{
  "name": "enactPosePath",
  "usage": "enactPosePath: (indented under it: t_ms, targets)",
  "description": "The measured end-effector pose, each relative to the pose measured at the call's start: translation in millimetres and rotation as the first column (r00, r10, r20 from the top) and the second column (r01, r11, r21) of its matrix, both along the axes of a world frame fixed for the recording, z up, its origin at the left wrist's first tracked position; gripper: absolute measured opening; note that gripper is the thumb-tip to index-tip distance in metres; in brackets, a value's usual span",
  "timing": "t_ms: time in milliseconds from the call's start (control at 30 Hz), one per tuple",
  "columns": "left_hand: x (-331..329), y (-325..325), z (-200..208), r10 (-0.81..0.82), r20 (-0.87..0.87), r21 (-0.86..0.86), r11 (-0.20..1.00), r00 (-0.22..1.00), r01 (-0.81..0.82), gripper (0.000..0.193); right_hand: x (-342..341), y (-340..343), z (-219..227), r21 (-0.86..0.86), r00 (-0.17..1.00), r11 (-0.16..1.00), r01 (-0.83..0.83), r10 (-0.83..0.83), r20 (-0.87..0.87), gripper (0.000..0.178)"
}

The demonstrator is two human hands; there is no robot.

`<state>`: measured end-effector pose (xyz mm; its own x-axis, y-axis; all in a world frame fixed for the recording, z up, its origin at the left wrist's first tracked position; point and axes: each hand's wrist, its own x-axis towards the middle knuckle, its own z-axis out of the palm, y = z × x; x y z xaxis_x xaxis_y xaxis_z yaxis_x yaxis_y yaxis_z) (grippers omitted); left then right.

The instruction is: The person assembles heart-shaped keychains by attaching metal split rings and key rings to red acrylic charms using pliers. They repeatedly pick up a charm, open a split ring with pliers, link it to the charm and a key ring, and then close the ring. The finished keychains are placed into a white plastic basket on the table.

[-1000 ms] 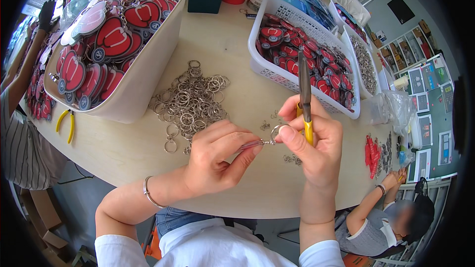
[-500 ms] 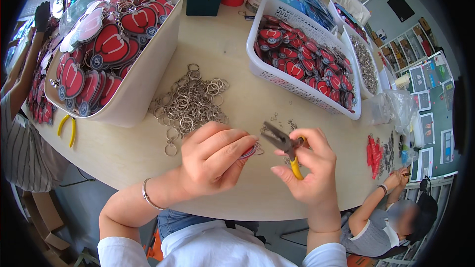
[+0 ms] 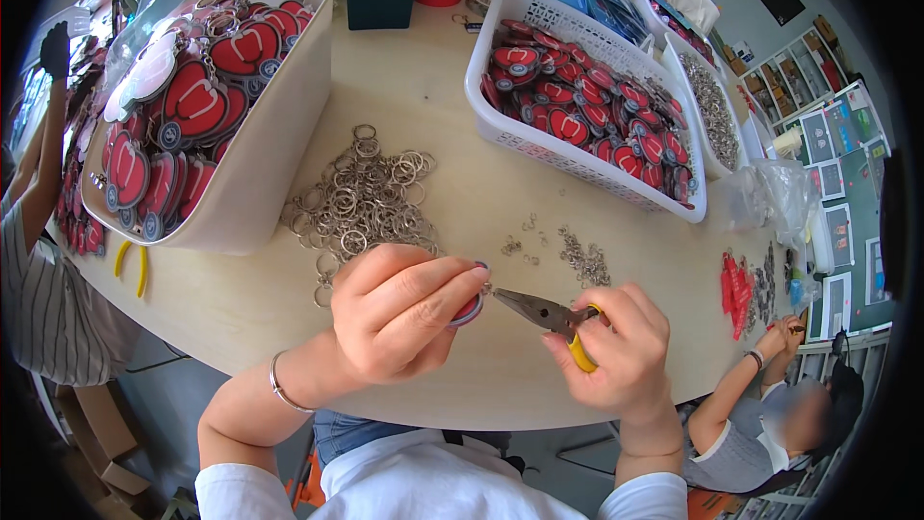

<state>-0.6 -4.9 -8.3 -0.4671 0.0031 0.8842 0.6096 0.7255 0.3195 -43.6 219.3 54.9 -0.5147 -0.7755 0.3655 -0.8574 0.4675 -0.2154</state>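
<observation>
My left hand [image 3: 399,313] is closed around a red keychain charm [image 3: 468,311], with only its edge showing past the fingers. A small metal ring sits at the charm's edge, at the tips of the pliers. In my right hand [image 3: 621,356] are long-nose pliers [image 3: 539,310] with yellow handles, their jaws pointing left toward the charm. Whether the jaws grip the ring is too small to tell. Beyond my left hand lies a heap of split key rings [image 3: 361,197]. Small jump rings [image 3: 584,260] are scattered past the pliers.
A deep white bin [image 3: 289,135] of finished keychains stands at left, with yellow-handled pliers [image 3: 142,272] beside it. A white basket [image 3: 587,159] of red charms is at back right. Red pieces [image 3: 736,294] lie at the right edge, near a co-worker [image 3: 760,414].
The pliers have swung from pointing up and left to nearly level, and their tips have come to the charm's ring. My left hand has shifted slightly left. The view has moved a little.
</observation>
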Motion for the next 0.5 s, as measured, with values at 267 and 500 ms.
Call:
enactPosePath:
  t_ms: [267, 500]
  targets:
    - [2.6, -3.3, 5.7, -0.024, 0.007, -0.059, 0.998, 1.000, 0.024, 0.042, 1.6, -4.0, -0.9, -0.080, 0.996, 0.996, 0.029, -0.022, 0.090, 0.028]
    - [2.9, -5.2, 9.1, -0.080, 0.005, -0.103, 0.991, 0.997, 0.080, 0.042, -1.3, -3.2, -0.1, -0.092, 0.991, 0.995, -0.024, 0.036, 0.131, 0.027]
